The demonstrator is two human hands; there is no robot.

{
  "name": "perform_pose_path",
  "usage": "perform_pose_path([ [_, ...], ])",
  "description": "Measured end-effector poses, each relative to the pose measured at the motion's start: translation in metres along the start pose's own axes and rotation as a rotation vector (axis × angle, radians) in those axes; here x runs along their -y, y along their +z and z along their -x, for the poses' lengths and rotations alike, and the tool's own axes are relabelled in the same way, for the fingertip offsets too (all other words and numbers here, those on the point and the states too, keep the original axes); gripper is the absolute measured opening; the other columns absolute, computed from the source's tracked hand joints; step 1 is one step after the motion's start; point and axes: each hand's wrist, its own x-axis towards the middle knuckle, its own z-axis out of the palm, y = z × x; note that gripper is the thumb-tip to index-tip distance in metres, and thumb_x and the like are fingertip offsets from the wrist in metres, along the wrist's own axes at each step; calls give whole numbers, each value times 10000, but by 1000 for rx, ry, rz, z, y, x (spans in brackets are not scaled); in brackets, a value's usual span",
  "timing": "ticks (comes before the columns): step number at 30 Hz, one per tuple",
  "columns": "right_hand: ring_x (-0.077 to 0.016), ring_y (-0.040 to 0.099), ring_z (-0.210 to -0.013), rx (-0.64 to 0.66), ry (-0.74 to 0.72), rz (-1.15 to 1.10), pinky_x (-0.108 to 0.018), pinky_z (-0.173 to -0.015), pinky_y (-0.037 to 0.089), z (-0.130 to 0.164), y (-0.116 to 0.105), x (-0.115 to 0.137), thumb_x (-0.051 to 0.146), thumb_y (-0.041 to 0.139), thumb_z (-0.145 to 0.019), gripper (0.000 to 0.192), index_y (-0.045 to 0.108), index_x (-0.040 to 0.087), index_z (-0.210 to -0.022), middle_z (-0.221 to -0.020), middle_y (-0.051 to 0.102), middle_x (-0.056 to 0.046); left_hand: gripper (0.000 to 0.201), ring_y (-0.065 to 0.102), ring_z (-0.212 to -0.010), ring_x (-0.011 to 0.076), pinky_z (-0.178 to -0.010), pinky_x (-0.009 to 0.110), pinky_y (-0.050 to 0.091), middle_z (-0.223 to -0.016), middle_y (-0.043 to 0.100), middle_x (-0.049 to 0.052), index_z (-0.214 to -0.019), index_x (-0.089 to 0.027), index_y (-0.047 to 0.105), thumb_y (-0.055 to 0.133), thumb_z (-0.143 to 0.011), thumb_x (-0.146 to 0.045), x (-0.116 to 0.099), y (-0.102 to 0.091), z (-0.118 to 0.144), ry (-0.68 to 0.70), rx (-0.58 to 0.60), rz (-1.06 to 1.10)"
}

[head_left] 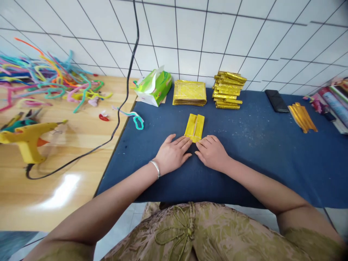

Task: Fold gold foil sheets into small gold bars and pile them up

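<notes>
We are recording both hands resting on the blue cloth [244, 152] at the near centre. The left hand [172, 154] is lying flat with fingers spread loose, gripping nothing; its fingertips are touching the near edge of the gold paper [194, 127]. The right hand [212, 151] is doing likewise on the other side, fingers extended and pressing the paper's near corner, nothing clasped. A bangle [156, 169] is sitting on the left wrist.

The gold paper is lying on the cloth just beyond the fingertips, folded with both long sides turned in toward a middle seam. We are judging it light, thin and foil-faced: it is likely creasing sharply, sliding easily on itself, and tearing or scuffing if dragged. The folded edges are looking like the soundest places to hold; a pinch at the near corners should serve.

Further back, a flat stack [189, 93] of gold sheets and a pile of folded pieces [227, 90] are standing near the tiled wall, with a tissue pack [153, 87] beside them. A phone [276, 100] and a gold bundle [302, 116] are lying to the right. On the wooden table [67, 188] to the left, a glue gun [27, 139] and pipe cleaners [49, 81] are lying well apart from the hands.

The fingertips are covering the paper's near edge, so we cannot tell how it is folded there. The items at the far right are cut off by the frame and possibly rolls of printed material.
</notes>
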Motion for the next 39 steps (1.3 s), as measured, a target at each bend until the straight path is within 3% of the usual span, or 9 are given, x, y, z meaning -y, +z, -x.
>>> perform_pose_path([
  [8,-176,565,-1061,-128,-318,-369,-374,-962,399,6,5,16,319,516,-896,229,659,219,-1044,-1063,692,-21,277,518,-1214,178,-1125,440,151,-1249,603,70,-1150,-211,557,378,-946,-263,39,16,-30,54,-28,98],
  [13,-176,582,-1060,-258,43,-297,-375,-965,410,2,-4,-35,284,471,-913,244,659,214,-1052,-1089,682,-40,323,374,-1341,177,-1103,450,135,-1308,571,8,-1180,-269,557,376,-921,-200,72,20,-66,179,72,131],
  [16,-216,575,-1071,-196,292,-161,-392,-929,425,-1,-5,-61,309,440,-923,299,644,176,-1095,-1138,657,-91,378,346,-1352,198,-1065,440,192,-1307,572,-5,-1146,-280,604,378,-880,-136,89,14,-97,267,113,75],
  [19,-196,605,-993,-60,346,-142,-354,-874,444,-2,-6,-59,319,405,-940,305,650,188,-1065,-1050,688,-72,348,460,-1230,209,-1000,406,294,-1209,627,30,-1059,-262,668,411,-860,-138,94,8,-125,302,105,30],
  [21,-175,618,-944,1,278,-181,-334,-860,442,-1,-8,-47,323,388,-949,308,664,206,-1019,-989,702,-46,331,528,-1106,198,-956,366,358,-1130,653,54,-1040,-238,685,434,-848,-140,93,7,-136,329,142,29],
  [25,-143,625,-875,58,105,-316,-295,-839,451,1,-16,-34,321,377,-956,323,684,222,-947,-918,712,-5,367,558,-1033,161,-932,297,417,-1101,653,61,-1089,-189,661,399,-850,-96,87,12,-126,263,122,68],
  [30,-175,568,-1102,-43,185,-265,-340,-981,414,-15,-16,-51,300,353,-955,366,585,163,-1203,-1189,643,-67,460,516,-1142,159,-1014,310,391,-1271,583,66,-1270,-173,553,377,-859,-65,81,24,-91,256,26,65],
  [34,-214,341,-1359,65,79,-194,-414,-1098,307,-44,4,-68,350,345,-946,527,344,115,-1417,-1457,392,-131,478,521,-1159,167,-1023,336,381,-1328,544,66,-1306,-190,522,373,-866,-82,81,29,-83,216,16,52],
  [39,-226,206,-1419,215,-15,-162,-463,-1139,220,-57,32,-86,441,297,-950,602,214,156,-1474,-1523,264,-104,494,424,-1294,144,-1089,357,288,-1453,412,14,-1384,-277,414,344,-907,-170,91,24,-70,198,105,67],
])
